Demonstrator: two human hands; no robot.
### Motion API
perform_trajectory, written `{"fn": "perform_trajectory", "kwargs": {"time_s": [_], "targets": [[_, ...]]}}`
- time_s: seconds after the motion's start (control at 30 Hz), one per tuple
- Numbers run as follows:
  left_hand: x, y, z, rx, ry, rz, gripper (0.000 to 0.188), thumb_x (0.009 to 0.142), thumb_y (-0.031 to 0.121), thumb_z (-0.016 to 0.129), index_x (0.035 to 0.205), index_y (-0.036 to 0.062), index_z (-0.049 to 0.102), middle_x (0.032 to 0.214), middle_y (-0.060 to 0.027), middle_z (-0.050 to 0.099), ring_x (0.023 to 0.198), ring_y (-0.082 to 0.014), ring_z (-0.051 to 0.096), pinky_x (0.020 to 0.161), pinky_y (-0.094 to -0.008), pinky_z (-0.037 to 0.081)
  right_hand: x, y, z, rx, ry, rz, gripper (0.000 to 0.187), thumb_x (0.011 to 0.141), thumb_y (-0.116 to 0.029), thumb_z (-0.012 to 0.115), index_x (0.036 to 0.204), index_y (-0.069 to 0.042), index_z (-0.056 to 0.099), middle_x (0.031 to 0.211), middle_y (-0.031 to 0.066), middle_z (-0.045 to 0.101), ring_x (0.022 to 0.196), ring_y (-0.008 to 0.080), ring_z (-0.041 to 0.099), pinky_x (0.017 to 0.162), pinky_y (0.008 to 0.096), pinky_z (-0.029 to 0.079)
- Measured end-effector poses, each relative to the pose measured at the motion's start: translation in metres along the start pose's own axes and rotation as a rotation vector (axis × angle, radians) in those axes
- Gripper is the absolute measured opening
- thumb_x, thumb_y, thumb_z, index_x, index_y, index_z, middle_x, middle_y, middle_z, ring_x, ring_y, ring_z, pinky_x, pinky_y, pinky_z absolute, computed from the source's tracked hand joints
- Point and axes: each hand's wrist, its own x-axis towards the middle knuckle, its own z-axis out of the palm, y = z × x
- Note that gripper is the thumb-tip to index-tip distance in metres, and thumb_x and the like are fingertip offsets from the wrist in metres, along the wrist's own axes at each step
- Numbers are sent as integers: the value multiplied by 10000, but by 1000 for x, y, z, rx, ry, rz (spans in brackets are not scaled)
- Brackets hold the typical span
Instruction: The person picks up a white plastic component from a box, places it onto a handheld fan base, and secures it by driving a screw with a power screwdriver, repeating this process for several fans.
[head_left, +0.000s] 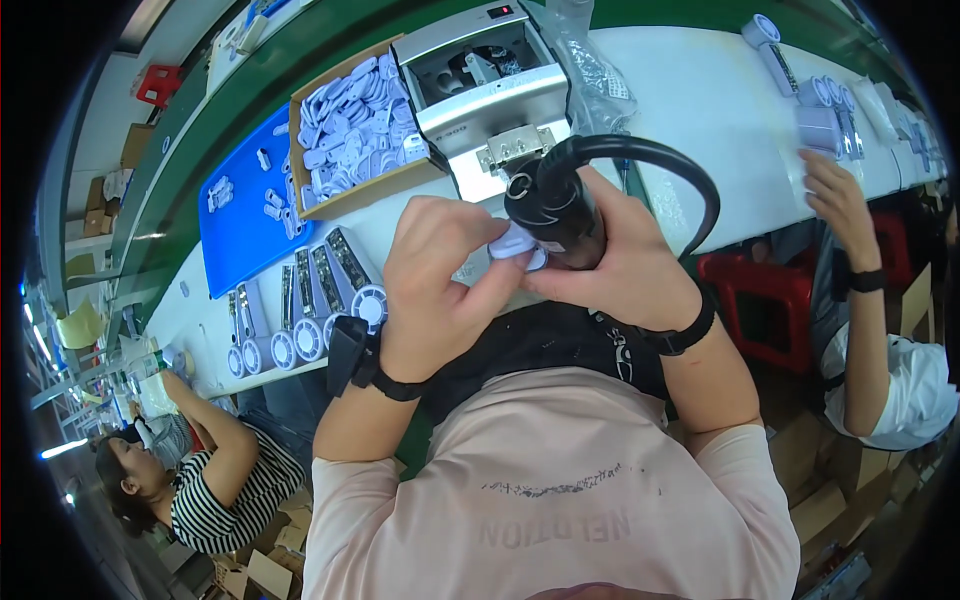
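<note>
My left hand (440, 265) pinches a small lilac plastic part (512, 243) between thumb and fingers. My right hand (640, 255) is wrapped round a black electric screwdriver (560, 215), its thick cable (690, 175) looping over to the right. The tool is upright against the lilac part, and its lower end is hidden by my hands. Just beyond them stands a silver screw feeder (495, 105). Left of my left hand lies a row of lilac handheld housings (325, 280) with round grilles and exposed circuit boards.
A cardboard box (375, 190) heaped with lilac parts (360, 115) sits left of the feeder, beside a blue tray (225, 250) with several small pieces. Clear plastic bags (600, 75) lie behind. Co-workers sit at left and right; a red stool (760, 300) stands to the right.
</note>
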Motion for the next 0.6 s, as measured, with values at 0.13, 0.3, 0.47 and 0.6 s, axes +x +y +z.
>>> {"fn": "perform_trajectory", "kwargs": {"time_s": [0.13,0.3,0.47,0.6], "targets": [[0,3,-2,-95,20,30,292,736,45,837,1003,22,720,967,-111,717,865,-317,639,775,-403,503,-1,2,1,46,17,63,657,750,-32,912,1323,-41,590,1113,23,687,1010,99,649,910,286,547],[-5,9,-5,-12,26,-6,261,764,51,822,1001,21,715,976,-117,723,881,-326,646,807,-401,509,-2,0,9,94,10,58,647,755,-29,901,1322,-42,590,1099,23,689,1000,99,649,895,282,548],[-13,1,-5,-61,-35,-5,279,810,67,791,1085,45,747,1101,-122,716,982,-330,646,882,-398,506,-1,1,4,-16,44,-38,610,757,-49,900,1289,-45,603,1072,35,693,967,95,650,857,276,549],[-12,-2,-11,-99,-99,67,298,847,79,767,1145,71,767,1195,-121,696,1058,-335,631,930,-417,499,0,0,-3,72,-26,14,590,751,-76,907,1260,-47,610,1057,38,685,938,95,639,828,282,543]]}}
